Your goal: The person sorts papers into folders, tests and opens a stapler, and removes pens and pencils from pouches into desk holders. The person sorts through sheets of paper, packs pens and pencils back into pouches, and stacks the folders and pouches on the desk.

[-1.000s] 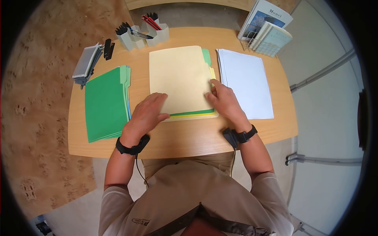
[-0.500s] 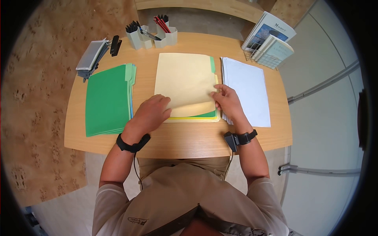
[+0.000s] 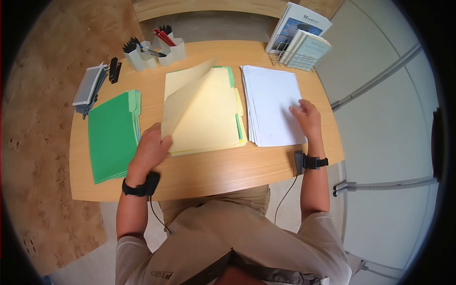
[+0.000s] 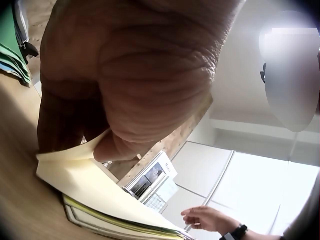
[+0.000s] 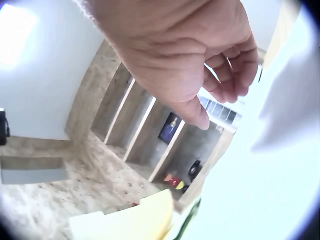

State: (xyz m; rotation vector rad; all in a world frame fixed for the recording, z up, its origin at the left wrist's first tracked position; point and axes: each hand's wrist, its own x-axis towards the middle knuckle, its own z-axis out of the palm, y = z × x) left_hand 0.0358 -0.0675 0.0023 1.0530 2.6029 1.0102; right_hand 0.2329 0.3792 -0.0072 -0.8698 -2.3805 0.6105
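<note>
In the head view, my left hand (image 3: 150,148) pinches the near left edge of a cream file folder (image 3: 209,114) on the middle stack, and the folder's front cover (image 3: 186,97) stands lifted and curled over to the left. The left wrist view shows the thumb against the cream cover (image 4: 85,175), with more folder edges lying below it. My right hand (image 3: 308,119) hovers over the right part of a stack of white paper (image 3: 270,104), fingers loosely curled and holding nothing. Green and yellow tabs stick out along the folder stack's right side.
Green folders (image 3: 113,137) lie in a stack at the left. Behind them are grey pouches (image 3: 89,86) and a black stapler (image 3: 114,70). Pen holders (image 3: 140,59) stand at the back, and a wire rack (image 3: 297,59) with books at the back right.
The cream folder's cover has risen and swung over to the left, with my left hand gripping it. My right hand has left the folder's right edge and moved right, over the white paper.
</note>
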